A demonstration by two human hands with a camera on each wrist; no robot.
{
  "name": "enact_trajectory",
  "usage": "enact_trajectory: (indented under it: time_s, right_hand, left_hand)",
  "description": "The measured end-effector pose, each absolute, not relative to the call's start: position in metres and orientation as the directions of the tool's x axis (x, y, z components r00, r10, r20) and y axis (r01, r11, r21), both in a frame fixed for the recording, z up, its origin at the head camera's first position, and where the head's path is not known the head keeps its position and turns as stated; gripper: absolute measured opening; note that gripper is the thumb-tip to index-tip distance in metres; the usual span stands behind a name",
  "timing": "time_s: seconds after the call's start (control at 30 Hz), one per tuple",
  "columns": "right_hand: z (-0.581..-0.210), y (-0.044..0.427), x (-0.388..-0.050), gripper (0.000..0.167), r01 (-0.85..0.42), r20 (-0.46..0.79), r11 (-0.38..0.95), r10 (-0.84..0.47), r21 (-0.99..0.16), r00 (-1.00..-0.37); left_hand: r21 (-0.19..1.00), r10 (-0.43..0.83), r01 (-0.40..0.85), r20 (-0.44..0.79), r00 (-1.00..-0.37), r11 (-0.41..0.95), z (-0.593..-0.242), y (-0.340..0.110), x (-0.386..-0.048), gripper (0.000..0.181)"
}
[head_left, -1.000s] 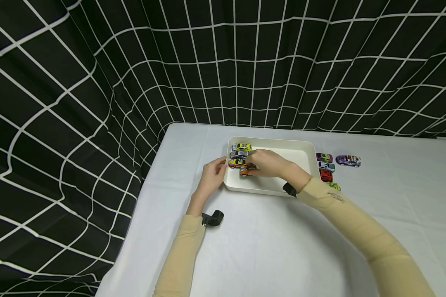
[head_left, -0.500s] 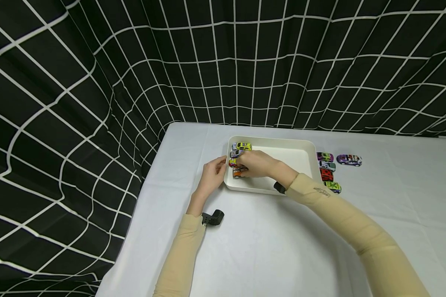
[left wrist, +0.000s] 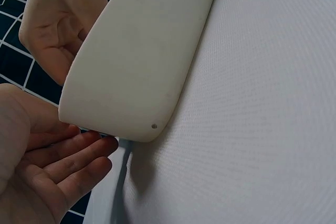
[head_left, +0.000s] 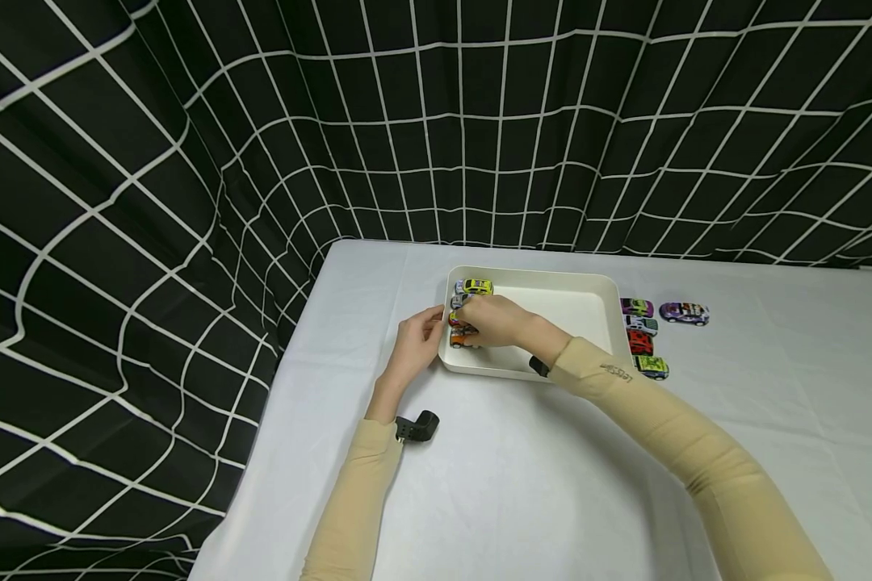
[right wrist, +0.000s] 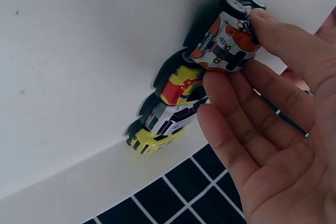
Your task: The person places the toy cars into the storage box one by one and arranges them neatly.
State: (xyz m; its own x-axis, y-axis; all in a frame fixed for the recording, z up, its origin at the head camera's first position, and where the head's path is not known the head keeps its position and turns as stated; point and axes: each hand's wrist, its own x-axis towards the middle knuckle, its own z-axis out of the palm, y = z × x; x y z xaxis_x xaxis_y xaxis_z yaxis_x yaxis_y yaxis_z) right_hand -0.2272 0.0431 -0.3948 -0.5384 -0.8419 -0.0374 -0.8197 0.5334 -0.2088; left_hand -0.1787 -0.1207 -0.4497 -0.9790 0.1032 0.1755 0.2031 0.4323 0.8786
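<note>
In the right wrist view my right hand (right wrist: 283, 124) pinches an orange-and-white toy car (right wrist: 226, 45) between thumb and fingers, low inside the white tray (head_left: 552, 281). This car sits at the near end of a row along the tray's left wall, beside a red-and-yellow toy car (right wrist: 181, 85), a silver toy car (right wrist: 168, 118) and a yellow toy car (right wrist: 149, 141). From the head view, my right hand partly covers the row. My left hand (head_left: 416, 343) rests at the tray's left edge; the left wrist view shows its fingers (left wrist: 79, 156) extended against the outer wall.
Right of the tray, on the white-covered table (head_left: 523, 468), stand a green-and-purple car (head_left: 636, 307), a pale car (head_left: 641, 325), a red car (head_left: 639, 343) and a lime car (head_left: 651, 367). Farther right is a purple-and-white car (head_left: 685, 313). A black gridded curtain (head_left: 523, 145) hangs behind.
My right hand has moved left with the orange-and-white car, bringing it to the tray's left wall beside the row. The left hand has stayed at the tray's edge.
</note>
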Motion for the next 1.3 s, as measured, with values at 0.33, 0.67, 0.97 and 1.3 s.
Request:
enact_trajectory:
  time_s: [0.33,0.67,0.97,1.3]
  right_hand:
    - [-0.397,0.043,-0.228,0.02,-0.825,-0.034,0.528,-0.846,-0.2,-0.533]
    - [-0.393,0.048,-0.226,0.025,-0.824,-0.034,0.539,-0.839,-0.176,-0.542]
    - [-0.369,0.089,-0.224,0.018,-0.808,0.062,0.576,-0.808,-0.127,-0.586]
    - [-0.373,0.16,-0.225,0.016,-0.779,0.132,0.623,-0.768,-0.079,-0.627]
  left_hand:
    - [0.876,0.104,0.205,0.177,-0.979,0.437,-0.449,-0.118,-0.18,0.032]
    - [0.881,0.107,0.198,0.169,-0.98,0.43,-0.451,-0.117,-0.179,0.033]
    - [0.885,0.094,0.197,0.174,-0.98,0.422,-0.452,-0.116,-0.18,0.034]
    - [0.88,0.08,0.174,0.155,-0.985,0.441,-0.453,-0.119,-0.18,0.034]
